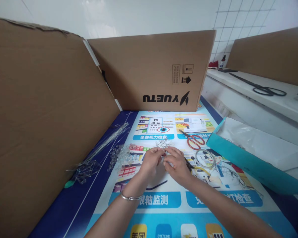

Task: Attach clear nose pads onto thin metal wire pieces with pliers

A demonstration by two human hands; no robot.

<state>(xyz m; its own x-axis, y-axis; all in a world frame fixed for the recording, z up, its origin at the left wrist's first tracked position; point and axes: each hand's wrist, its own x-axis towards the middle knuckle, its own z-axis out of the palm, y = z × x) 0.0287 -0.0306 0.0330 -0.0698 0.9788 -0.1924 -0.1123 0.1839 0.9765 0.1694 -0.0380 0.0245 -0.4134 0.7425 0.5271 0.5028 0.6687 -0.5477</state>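
- Through the head camera, I am seeing my left hand (151, 160) and my right hand (175, 162) meeting fingertip to fingertip low over the printed poster (164, 201) that is covering the surface.
- Both hands are curling inward, fingers pressed close, and they are pinching a small wire piece (164, 154) between them; it is too small for me to make out its shape.
- A silver bangle (130, 197) is sitting on my left wrist.
- Just beyond my fingertips, a tangle of thin wire (164, 143) is lying on the poster.
- Left of my left hand, a heap of clear beads (121, 155) is resting near it, and further left a bundle of long wires (101, 148) is slanting along the cardboard panel (39, 115).
- Right of my right hand, red-handled scissors (195, 140) and a coil of wire (205, 158) are lying near, with a teal box (240, 163) beyond them.
- A cardboard box (154, 72) is standing upright at the back.
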